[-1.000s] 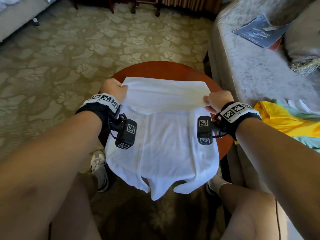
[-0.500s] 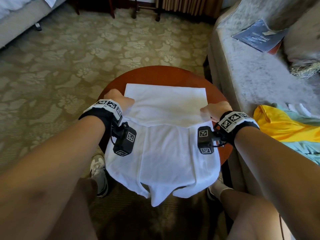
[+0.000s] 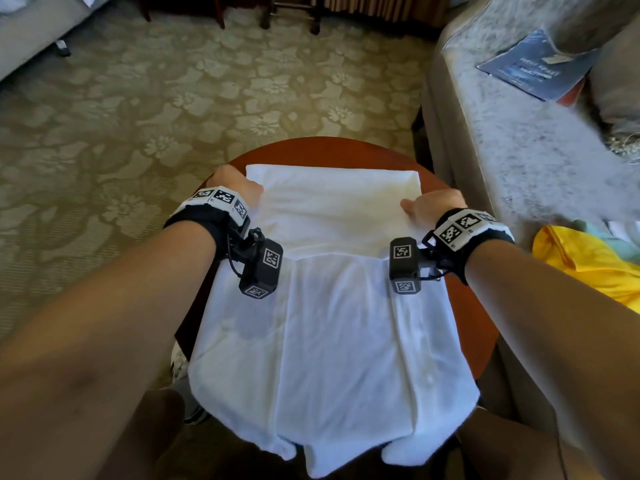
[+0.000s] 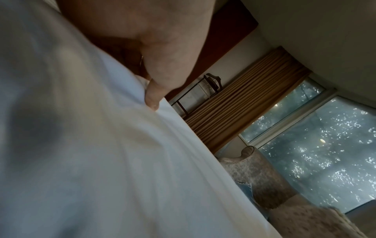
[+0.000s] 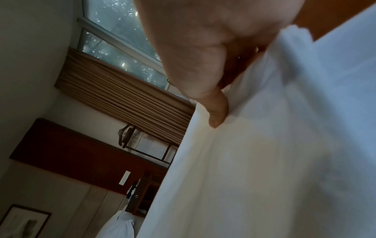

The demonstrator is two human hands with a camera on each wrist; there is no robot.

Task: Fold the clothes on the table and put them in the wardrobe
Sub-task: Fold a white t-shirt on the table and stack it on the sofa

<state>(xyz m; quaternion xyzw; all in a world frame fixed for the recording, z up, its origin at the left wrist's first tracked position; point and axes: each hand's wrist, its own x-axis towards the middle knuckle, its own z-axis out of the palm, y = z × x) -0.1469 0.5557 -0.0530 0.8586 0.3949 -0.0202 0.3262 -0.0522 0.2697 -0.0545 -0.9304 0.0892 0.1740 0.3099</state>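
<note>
Since a second ago we have laid the lifted far flap flat. Our left hand (image 3: 232,187) and right hand (image 3: 434,209) pinch the flap's side edges of the white shirt (image 3: 332,323). It lies on the round tabletop (image 3: 332,152), long axis toward us, near end overhanging.

A soft carpet (image 3: 173,98) with big pale flowers covers the floor. A grey sofa (image 3: 502,140) stands on the right, with a blue booklet (image 3: 533,69) on it. Dark chair legs (image 3: 291,15) stand at the back. A big window (image 4: 317,145) shows leaves and light, with brown curtains (image 4: 240,111) beside it. A framed picture (image 5: 26,223) hangs on the pale wall (image 5: 30,56).
</note>
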